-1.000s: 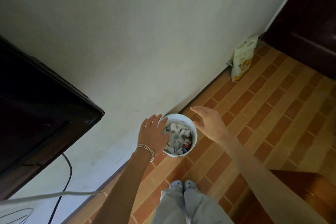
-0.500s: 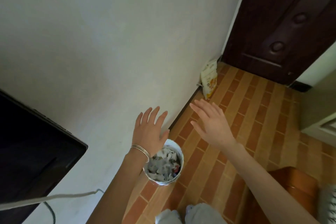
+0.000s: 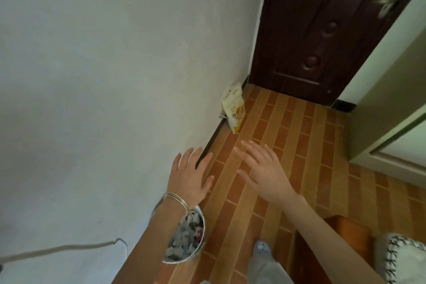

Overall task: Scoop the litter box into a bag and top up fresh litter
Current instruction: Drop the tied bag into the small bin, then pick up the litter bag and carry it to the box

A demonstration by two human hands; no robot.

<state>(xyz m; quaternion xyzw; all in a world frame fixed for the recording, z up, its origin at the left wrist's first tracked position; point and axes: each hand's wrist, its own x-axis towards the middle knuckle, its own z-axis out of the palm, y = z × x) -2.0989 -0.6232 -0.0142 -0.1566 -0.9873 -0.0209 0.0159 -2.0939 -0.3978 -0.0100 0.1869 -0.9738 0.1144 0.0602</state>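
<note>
Two bare hands, both held out over the floor with fingers straight and spread, neither holding anything. Left hand: palm down, thin metal bangles at the wrist, fingertips reaching across the dark skirting strip at the foot of the wall. Right hand: palm down, just beside the left, apart from it, over bare floor.

One yellow-and-white pouch-style bag: upright on the floor, leaning against the wall near the corner by the door, well ahead of both hands; printing too small to read.

One white round bin: on the floor against the wall, below the left forearm, which covers part of its rim; filled with crumpled white paper and a few coloured scraps.

One floor: brick-pattern tiles in orange-brown tones.

One dark wooden door: carved round bosses down its panel, metal lever handle at upper right.

One pale cable: runs along the lower wall at left.

One light shoe and grey trouser leg at the bottom edge.

One orange-brown wooden item and one white cushion with dark stitching at lower right, both partly cut off by the frame.
</note>
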